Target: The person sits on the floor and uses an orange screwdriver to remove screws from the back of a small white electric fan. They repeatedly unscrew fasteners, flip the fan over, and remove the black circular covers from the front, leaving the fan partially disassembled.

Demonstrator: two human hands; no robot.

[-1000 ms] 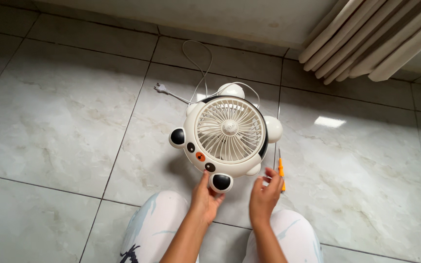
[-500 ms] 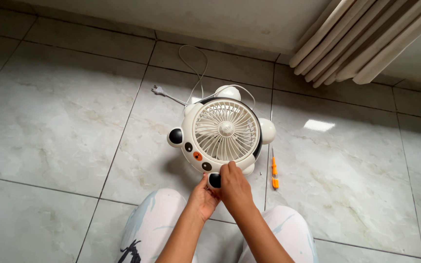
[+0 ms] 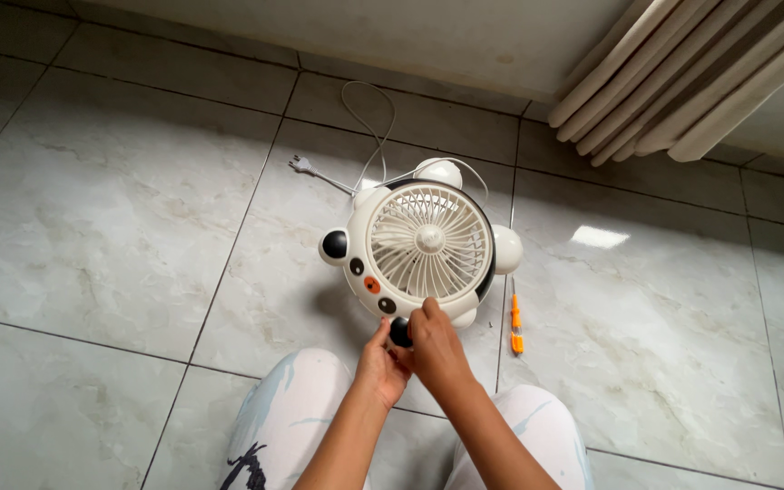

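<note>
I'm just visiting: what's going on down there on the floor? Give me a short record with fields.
Setting: grey tiled floor, curtain at upper right
Main thing: small white fan lying grille up, with black and orange knobs
Cord: white cable and plug lying loose behind the fan
Left hand: at the fan's lower black knob
Right hand: fingers on the fan's lower rim
Nearby: orange screwdriver on the floor right of the fan

Open floor (image 3: 93, 236) lies left and lower right of me. Ahead, the fan (image 3: 424, 249) blocks the middle (its cord (image 3: 365, 136) trails above), a screwdriver (image 3: 516, 322) just right, curtain (image 3: 682, 82) upper right.
</note>
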